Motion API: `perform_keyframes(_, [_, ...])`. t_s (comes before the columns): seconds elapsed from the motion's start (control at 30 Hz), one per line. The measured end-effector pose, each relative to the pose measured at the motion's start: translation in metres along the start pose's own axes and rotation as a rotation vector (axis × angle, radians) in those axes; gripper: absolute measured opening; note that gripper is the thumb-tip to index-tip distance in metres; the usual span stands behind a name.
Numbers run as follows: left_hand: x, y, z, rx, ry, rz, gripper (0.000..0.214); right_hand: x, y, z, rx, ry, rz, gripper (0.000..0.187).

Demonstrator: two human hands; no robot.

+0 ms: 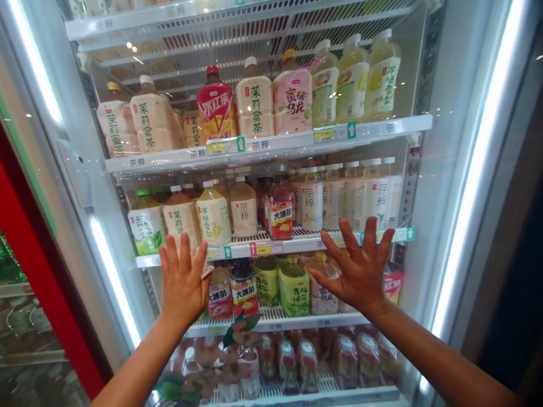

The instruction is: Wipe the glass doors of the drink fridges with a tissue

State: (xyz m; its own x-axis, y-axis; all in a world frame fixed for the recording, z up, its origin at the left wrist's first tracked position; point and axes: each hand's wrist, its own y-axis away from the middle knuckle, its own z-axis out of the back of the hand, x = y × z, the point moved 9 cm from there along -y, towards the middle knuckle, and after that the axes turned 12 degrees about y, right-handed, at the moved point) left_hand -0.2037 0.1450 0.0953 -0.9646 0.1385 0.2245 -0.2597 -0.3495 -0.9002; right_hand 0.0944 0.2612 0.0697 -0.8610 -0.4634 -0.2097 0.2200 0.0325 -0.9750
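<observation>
My left hand point(184, 282) is raised with its fingers spread, in front of the middle and lower shelves at the left. A small whitish scrap point(207, 271) shows at the edge of that hand; whether it is held there I cannot tell. My right hand point(360, 268) is open too, fingers wide apart, before the right end of the same shelves. Reflections suggest glass between my hands and the drinks; whether my palms touch it is unclear. Behind and between the hands stand a green-labelled bottle point(294, 291) and a dark iced tea bottle point(281, 212).
A tall lit cooler holds several shelves of bottles, among them a red bottle point(217, 104) above. A light strip point(479, 175) runs down the right side. At left stands a red frame point(38, 260). Reflected leaves point(241, 330) overlay the lower shelves.
</observation>
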Motion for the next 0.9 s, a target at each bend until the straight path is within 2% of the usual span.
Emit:
perform_keyframes(0.07, [-0.008,0.011,-0.005,0.036,0.002,-0.025,0.089,0.001,0.0,0.0,-0.002,-0.007,0.006,0.084])
perform_keyframes(0.1, [-0.008,0.006,-0.005,0.041,0.002,-0.032,0.087,0.0,0.0,0.0,-0.006,-0.012,0.0,0.084])
perform_keyframes(0.23, [0.006,-0.058,0.011,-0.061,-0.001,0.029,0.082,0.0,-0.001,0.001,-0.022,-0.025,-0.015,0.084])
perform_keyframes(0.3, [0.004,-0.074,0.013,-0.118,-0.003,0.068,0.082,0.0,-0.001,0.001,-0.019,-0.03,-0.012,0.083])
perform_keyframes(0.37, [-0.016,-0.06,0.001,-0.09,-0.005,0.029,0.085,0.0,-0.002,0.002,-0.022,-0.034,-0.013,0.083])
perform_keyframes(0.5, [-0.073,-0.005,-0.037,0.116,-0.005,-0.257,0.096,0.0,-0.003,0.003,-0.034,-0.042,-0.022,0.085])
perform_keyframes(0.57, [-0.083,-0.011,-0.041,0.143,-0.005,-0.304,0.098,0.0,-0.003,0.003,-0.031,-0.043,-0.023,0.085])
perform_keyframes(0.67, [-0.079,-0.063,-0.031,0.051,-0.008,-0.197,0.092,0.0,-0.004,0.004,-0.02,-0.04,-0.018,0.087])
perform_keyframes(0.73, [-0.083,-0.087,-0.028,-0.002,-0.007,-0.143,0.089,0.0,-0.004,0.004,-0.013,-0.035,-0.016,0.089])
perform_keyframes(0.8, [-0.098,-0.081,-0.036,0.02,-0.002,-0.174,0.092,0.0,-0.004,0.004,-0.002,-0.027,-0.022,0.092])
perform_keyframes(0.9, [-0.122,-0.044,-0.054,0.126,-0.013,-0.32,0.097,-0.002,-0.003,0.003,0.002,-0.026,-0.037,0.094])
